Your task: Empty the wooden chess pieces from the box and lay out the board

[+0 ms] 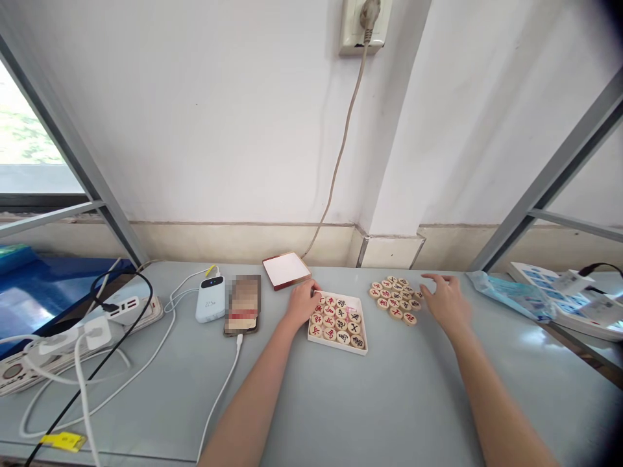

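Observation:
Chinese chess pieces (329, 322), round and pale wood with red or black characters, lie in rows in a shallow white box (335, 347). A small pink-and-white item (348, 310) lies among them. My left hand (305, 301) is at the box's upper left corner, fingers curled over its edge and partly hiding the pieces there. To the right of the box, a loose group of more chess pieces (396, 294) lies flat on the table. My right hand (445, 301) is just right of that group, thumb and forefinger apart, with nothing visible between them.
A box lid (286, 270) lies behind my left hand. Further left are a charging phone (243, 305), a light blue power bank (211, 299), cables and a power strip (48, 350). Blue plastic packaging (511, 298) and a white panel (535, 285) lie at right, near a metal frame.

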The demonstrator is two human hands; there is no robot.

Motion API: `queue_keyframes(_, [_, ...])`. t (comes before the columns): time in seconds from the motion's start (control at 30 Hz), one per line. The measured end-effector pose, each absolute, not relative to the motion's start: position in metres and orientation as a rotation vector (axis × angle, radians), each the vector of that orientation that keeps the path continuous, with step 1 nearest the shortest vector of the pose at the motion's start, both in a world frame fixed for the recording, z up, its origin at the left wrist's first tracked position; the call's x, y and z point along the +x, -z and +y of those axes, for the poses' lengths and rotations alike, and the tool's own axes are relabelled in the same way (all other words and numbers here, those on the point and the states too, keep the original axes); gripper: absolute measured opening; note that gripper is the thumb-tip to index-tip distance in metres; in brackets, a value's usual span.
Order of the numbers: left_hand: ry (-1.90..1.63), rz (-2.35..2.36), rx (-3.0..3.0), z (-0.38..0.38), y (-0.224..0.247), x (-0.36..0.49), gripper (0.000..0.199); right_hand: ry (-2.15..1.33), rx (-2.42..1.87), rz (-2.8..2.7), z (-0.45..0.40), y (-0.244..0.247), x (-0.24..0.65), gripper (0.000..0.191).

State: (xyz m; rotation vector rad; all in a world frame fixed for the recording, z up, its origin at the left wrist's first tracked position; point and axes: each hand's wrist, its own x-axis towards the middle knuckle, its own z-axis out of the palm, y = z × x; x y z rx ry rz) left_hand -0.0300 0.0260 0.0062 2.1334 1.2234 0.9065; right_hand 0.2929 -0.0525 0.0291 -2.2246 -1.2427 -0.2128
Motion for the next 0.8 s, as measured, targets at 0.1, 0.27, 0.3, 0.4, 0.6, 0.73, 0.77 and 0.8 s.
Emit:
queue_keyframes(0.1, [-0.907, 1.219, 2.135, 0.027, -0.004, -0.03, 0.012, 0.08, -2.032, -1.635, -0.054, -0.046, 0.261, 0.031])
queue_keyframes(0.27, [-0.9, 1.242, 2.132, 0.026, -0.005, -0.03, 0.013, -0.206, -1.829, -2.113, -0.055, -0.06, 0.206, 0.027])
queue_keyframes(0.3, [-0.91, 1.246, 2.132, 0.026, -0.006, -0.03, 0.015, -0.215, -1.821, -2.141, -0.056, -0.061, 0.199, 0.027])
queue_keyframes(0.4, [-0.955, 1.25, 2.131, 0.025, -0.007, -0.03, 0.018, -0.257, -1.765, -2.258, -0.06, -0.062, 0.183, 0.028])
queue_keyframes(0.6, [-0.993, 1.299, 2.127, 0.023, -0.008, -0.03, 0.017, -0.186, -1.756, -2.311, -0.061, -0.057, 0.17, 0.02])
queue_keyframes(0.73, [-0.96, 1.329, 2.139, 0.023, -0.008, -0.03, 0.017, -0.173, -1.72, -2.266, -0.057, -0.059, 0.171, 0.018])
queue_keyframes(0.77, [-0.961, 1.328, 2.142, 0.023, -0.008, -0.029, 0.017, -0.166, -1.711, -2.236, -0.056, -0.061, 0.176, 0.019])
queue_keyframes(0.8, [-0.965, 1.324, 2.145, 0.023, -0.008, -0.029, 0.017, -0.16, -1.717, -2.191, -0.056, -0.063, 0.184, 0.02])
